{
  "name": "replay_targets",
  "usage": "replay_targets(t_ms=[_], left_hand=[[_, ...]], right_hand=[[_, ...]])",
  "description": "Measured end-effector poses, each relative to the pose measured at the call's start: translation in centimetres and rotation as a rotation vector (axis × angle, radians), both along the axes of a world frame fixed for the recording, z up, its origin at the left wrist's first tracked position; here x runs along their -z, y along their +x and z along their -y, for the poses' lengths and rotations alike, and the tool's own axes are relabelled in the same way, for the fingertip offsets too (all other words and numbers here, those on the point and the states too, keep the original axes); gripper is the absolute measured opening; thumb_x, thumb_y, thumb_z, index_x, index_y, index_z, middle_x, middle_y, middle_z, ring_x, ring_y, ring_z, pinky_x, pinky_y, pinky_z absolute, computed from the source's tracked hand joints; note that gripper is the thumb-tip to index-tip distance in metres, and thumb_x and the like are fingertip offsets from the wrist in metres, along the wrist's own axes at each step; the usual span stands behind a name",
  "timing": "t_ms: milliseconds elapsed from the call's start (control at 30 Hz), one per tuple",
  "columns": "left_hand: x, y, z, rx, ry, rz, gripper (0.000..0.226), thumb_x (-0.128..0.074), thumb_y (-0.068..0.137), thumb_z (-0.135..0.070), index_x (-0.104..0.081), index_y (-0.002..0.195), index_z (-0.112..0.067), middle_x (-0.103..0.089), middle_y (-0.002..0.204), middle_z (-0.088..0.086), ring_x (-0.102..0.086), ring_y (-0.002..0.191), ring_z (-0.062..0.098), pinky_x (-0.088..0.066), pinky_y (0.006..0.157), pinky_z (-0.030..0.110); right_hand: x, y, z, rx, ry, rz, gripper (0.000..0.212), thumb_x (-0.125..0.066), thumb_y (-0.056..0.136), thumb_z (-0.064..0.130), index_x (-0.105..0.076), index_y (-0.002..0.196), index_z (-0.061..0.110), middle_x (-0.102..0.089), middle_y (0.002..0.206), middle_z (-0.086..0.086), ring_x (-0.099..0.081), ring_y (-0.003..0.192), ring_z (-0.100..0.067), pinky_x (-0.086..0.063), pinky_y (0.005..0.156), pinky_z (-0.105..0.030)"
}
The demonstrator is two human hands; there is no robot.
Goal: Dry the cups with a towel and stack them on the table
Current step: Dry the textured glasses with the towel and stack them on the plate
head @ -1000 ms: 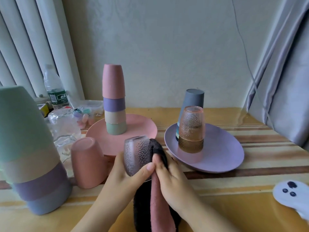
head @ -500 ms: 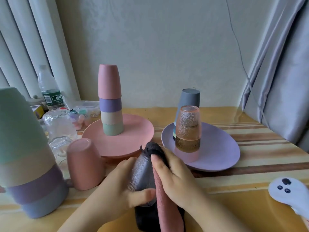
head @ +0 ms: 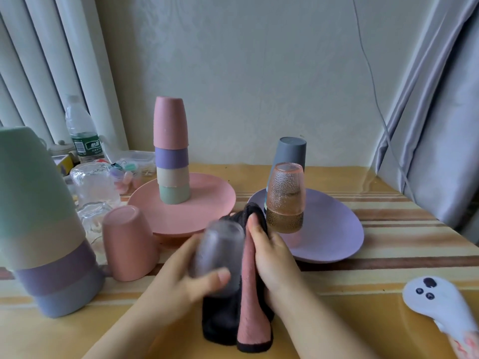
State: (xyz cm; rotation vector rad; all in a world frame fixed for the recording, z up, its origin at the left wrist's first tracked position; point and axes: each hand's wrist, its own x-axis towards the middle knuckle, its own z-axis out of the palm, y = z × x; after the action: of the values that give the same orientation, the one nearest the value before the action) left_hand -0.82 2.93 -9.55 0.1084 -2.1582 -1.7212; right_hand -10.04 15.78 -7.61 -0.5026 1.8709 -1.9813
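My left hand (head: 186, 278) grips a greyish textured glass cup (head: 217, 247), blurred with motion, low in the middle of the view. My right hand (head: 272, 257) holds a black and pink towel (head: 248, 307) pressed against the cup's right side; the towel hangs down to the table. An orange textured glass (head: 285, 198) stands upside down on a purple plate (head: 331, 229), with a grey cup (head: 290, 151) behind it. A stack of pink, purple, beige and green cups (head: 171, 151) stands on a pink plate (head: 207, 203).
A tall stack of cups (head: 39, 224) stands close at the left, a single pink cup (head: 127, 242) upside down beside it. Clear glasses (head: 93, 187), a water bottle (head: 83, 130) and small clutter sit at the back left. A white controller (head: 440, 304) lies at the right.
The glass cup has turned and dropped lower in my left hand, my thumb now across its lower side. The towel moved with my right hand along the cup.
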Motion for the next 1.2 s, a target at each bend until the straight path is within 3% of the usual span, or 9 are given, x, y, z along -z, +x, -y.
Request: replay_targets(t_ms=[67, 133, 267, 333, 467, 700, 833, 1000, 1200], left_hand=[[-0.7, -0.5, -0.7, -0.146, 0.142, -0.049, 0.044, -0.068, 0.070, -0.030, -0.060, 0.113, -0.023, -0.074, 0.104, -0.012, -0.068, 0.098, 0.004, -0.053, 0.077, 0.016], [-1.5, -0.9, -1.1, -0.206, 0.139, -0.053, 0.046, -0.071, 0.070, -0.036, -0.060, 0.113, -0.025, -0.074, 0.103, -0.011, -0.069, 0.096, 0.006, -0.056, 0.077, 0.022], [-2.3, -0.8, -0.4, -0.331, 0.163, 0.028, 0.036, -0.077, 0.079, -0.029, -0.058, 0.109, -0.023, -0.072, 0.100, 0.001, -0.071, 0.087, 0.011, -0.059, 0.059, 0.032], [-2.9, -0.8, 0.2, -0.338, 0.175, 0.075, 0.046, -0.082, 0.072, -0.021, -0.056, 0.110, -0.023, -0.068, 0.105, 0.007, -0.072, 0.087, 0.017, -0.060, 0.060, 0.040], [-5.1, -1.6, 0.2, -0.367, -0.043, 0.124, 0.057, -0.088, 0.067, -0.018, -0.054, 0.112, -0.024, -0.066, 0.106, -0.001, -0.066, 0.087, 0.008, -0.056, 0.063, 0.019], [-12.3, -8.9, -2.3, -0.216, -0.120, -0.016, 0.065, -0.088, 0.066, -0.028, -0.055, 0.121, -0.019, -0.065, 0.114, -0.001, -0.062, 0.103, 0.011, -0.051, 0.092, 0.029], [-13.9, -12.9, -4.4, -0.140, -0.180, -0.026, 0.063, -0.084, 0.072, -0.027, -0.053, 0.126, -0.017, -0.061, 0.115, -0.004, -0.058, 0.093, 0.000, -0.047, 0.075, 0.016], [-12.3, -15.0, -5.2, -0.102, -0.228, 0.092, 0.057, -0.084, 0.072, -0.027, -0.051, 0.118, -0.019, -0.058, 0.096, -0.011, -0.058, 0.087, 0.005, -0.049, 0.074, 0.023], [-9.6, -15.1, -5.1, -0.100, -0.192, 0.151, 0.057, -0.084, 0.073, -0.030, -0.054, 0.120, -0.018, -0.061, 0.098, -0.009, -0.061, 0.094, 0.012, -0.049, 0.076, 0.023]], right_hand=[[0.4, 0.6, 0.3, -0.035, 0.041, -0.127, 0.017, -0.047, 0.094, 0.044, -0.058, 0.107, 0.045, -0.060, 0.115, 0.027, -0.052, 0.110, 0.014, -0.038, 0.098, -0.011], [0.3, 0.9, 0.2, -0.112, 0.105, -0.244, 0.020, -0.045, 0.097, 0.037, -0.047, 0.106, 0.055, -0.046, 0.109, 0.043, -0.038, 0.098, 0.035, -0.029, 0.084, 0.007], [0.3, -0.3, -0.5, -0.178, 0.327, -0.438, 0.026, -0.049, 0.097, 0.026, -0.054, 0.121, 0.036, -0.060, 0.116, 0.021, -0.052, 0.109, 0.008, -0.041, 0.091, -0.012], [0.1, -0.6, -1.0, -0.166, 0.406, -0.488, 0.037, -0.050, 0.096, 0.016, -0.051, 0.129, 0.031, -0.061, 0.121, 0.012, -0.055, 0.112, -0.005, -0.045, 0.095, -0.023], [-0.5, -1.4, -2.1, -0.063, 0.389, -0.504, 0.048, -0.051, 0.092, 0.002, -0.047, 0.134, 0.025, -0.058, 0.119, 0.009, -0.054, 0.110, -0.005, -0.040, 0.086, -0.012], [-0.6, -3.5, -3.6, 0.022, 0.410, -0.575, 0.035, -0.057, 0.088, 0.005, -0.058, 0.116, 0.025, -0.064, 0.110, 0.008, -0.057, 0.103, -0.005, -0.038, 0.076, -0.005], [-0.1, -3.6, -3.5, -0.025, 0.425, -0.618, 0.039, -0.055, 0.087, 0.004, -0.056, 0.120, 0.026, -0.061, 0.114, 0.010, -0.053, 0.101, 0.002, -0.036, 0.073, 0.004], [0.2, -3.9, -3.5, -0.060, 0.418, -0.599, 0.041, -0.052, 0.088, 0.004, -0.056, 0.119, 0.029, -0.061, 0.111, 0.014, -0.054, 0.101, 0.004, -0.038, 0.074, 0.003], [0.5, -4.1, -3.4, -0.071, 0.407, -0.607, 0.039, -0.052, 0.088, 0.004, -0.059, 0.120, 0.026, -0.066, 0.105, 0.009, -0.058, 0.096, 0.001, -0.040, 0.071, 0.001]])
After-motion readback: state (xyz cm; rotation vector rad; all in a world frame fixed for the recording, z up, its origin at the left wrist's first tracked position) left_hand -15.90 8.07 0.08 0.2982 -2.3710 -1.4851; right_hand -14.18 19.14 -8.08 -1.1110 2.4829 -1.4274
